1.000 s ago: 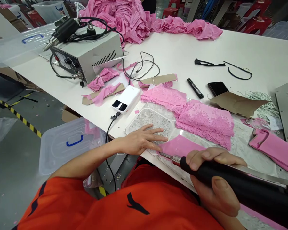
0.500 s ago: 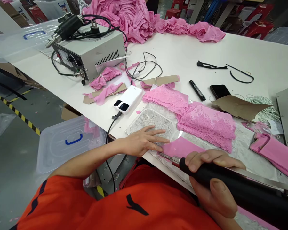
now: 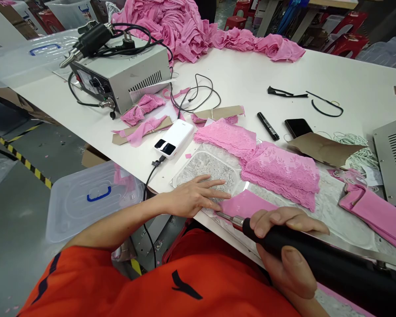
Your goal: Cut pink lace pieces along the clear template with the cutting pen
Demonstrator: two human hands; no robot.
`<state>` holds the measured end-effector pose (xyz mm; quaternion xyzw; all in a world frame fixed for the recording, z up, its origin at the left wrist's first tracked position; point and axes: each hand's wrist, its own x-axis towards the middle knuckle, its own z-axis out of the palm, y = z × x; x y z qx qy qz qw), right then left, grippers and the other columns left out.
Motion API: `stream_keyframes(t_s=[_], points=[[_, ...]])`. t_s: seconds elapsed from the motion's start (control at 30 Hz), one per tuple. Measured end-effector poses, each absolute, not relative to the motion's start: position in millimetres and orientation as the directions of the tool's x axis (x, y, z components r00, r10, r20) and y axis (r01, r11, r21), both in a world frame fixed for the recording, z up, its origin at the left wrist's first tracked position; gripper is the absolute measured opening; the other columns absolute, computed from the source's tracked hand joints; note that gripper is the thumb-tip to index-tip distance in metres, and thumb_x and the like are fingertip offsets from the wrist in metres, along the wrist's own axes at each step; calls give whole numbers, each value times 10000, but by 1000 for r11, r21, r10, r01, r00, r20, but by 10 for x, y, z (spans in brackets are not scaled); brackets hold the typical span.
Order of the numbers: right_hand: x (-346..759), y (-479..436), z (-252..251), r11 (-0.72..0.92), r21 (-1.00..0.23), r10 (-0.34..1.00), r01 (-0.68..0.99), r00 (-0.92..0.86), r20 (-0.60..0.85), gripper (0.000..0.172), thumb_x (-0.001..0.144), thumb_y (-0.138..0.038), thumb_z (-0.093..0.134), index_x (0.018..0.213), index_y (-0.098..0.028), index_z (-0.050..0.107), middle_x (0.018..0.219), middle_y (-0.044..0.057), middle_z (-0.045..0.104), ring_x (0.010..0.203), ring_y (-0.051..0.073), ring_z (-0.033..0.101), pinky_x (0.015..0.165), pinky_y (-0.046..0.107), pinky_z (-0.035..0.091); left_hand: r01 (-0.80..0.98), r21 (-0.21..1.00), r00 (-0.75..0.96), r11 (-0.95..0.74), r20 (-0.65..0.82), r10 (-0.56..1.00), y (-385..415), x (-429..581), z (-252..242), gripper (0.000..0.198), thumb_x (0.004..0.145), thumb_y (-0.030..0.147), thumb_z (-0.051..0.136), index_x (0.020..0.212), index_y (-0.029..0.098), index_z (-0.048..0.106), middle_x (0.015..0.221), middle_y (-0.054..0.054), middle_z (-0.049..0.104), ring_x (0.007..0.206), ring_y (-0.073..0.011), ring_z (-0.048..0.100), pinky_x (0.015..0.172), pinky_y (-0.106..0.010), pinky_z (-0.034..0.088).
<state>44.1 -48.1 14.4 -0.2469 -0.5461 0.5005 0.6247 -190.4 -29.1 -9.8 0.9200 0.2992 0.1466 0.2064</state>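
My left hand (image 3: pixel 196 197) lies flat with its fingers spread over the left end of a whitish, scuffed plastic sheet (image 3: pixel 218 167). Its thumb side rests by the left edge of a smooth pink fabric piece (image 3: pixel 247 202). Wrapped around a black ultrasonic welding handpiece (image 3: pixel 330 259) is my right hand (image 3: pixel 290 246). The thin metal tip of that handpiece touches the pink fabric's left corner, close to my left thumb. Beyond the fabric lie folded pink lace pieces (image 3: pixel 280 171). My right palm is partly hidden by the tool's body.
A grey generator box (image 3: pixel 141 66) with a second handpiece (image 3: pixel 92 42) on top stands at the back left. Nearby are a white power bank (image 3: pixel 174 138), a marker (image 3: pixel 268 126), a phone (image 3: pixel 297 127) and a pink cloth pile (image 3: pixel 171 26). A lidded plastic bin (image 3: pixel 69 211) sits below.
The whole view has shifted slightly. Both hands, the handpiece and the pink fabric keep nearly the same places relative to each other.
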Motion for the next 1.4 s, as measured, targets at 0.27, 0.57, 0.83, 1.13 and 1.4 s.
stream_keyframes(t_s=[0.27,0.57,0.83,1.13,1.4], points=[[476,-494,123,400,-829,840,-391,-205,503,218,823,-152,580,1022,-242,568,909,9,551,628,141,579,586,385,537,489,455,768,-744,179,614,-296,-1904,-86,475,839,9,427,1126,269,701,1443,13,535,1463,-250,321,1189,-517,265],[640,-281,288,594,-774,804,-221,203,559,143,781,-199,592,923,-213,583,846,-13,546,535,104,535,514,324,491,471,449,741,-759,266,617,-281,-1857,-90,394,956,106,407,1279,211,608,1410,-55,570,1430,-240,384,1217,-496,207],[641,-34,217,589,-797,776,-130,366,514,139,731,-209,571,867,-221,548,857,-28,527,544,97,559,574,319,505,458,384,773,-802,272,572,-221,-1602,-123,316,998,252,483,1286,197,602,1430,-74,552,1439,-273,364,1236,-521,107],[603,-6,178,558,-815,808,-155,326,491,150,752,-186,567,896,-222,549,866,-33,533,569,98,576,595,316,512,456,394,761,-798,292,579,-235,-1623,-134,308,989,265,497,1269,216,615,1390,-71,590,1428,-271,381,1234,-525,102],[600,2,171,557,-820,808,-133,316,497,99,752,-159,575,829,-212,542,840,-34,556,583,103,585,605,321,527,451,400,760,-798,297,578,-241,-1618,-135,313,986,278,513,1276,218,614,1365,-65,612,1435,-271,370,1232,-541,94]])
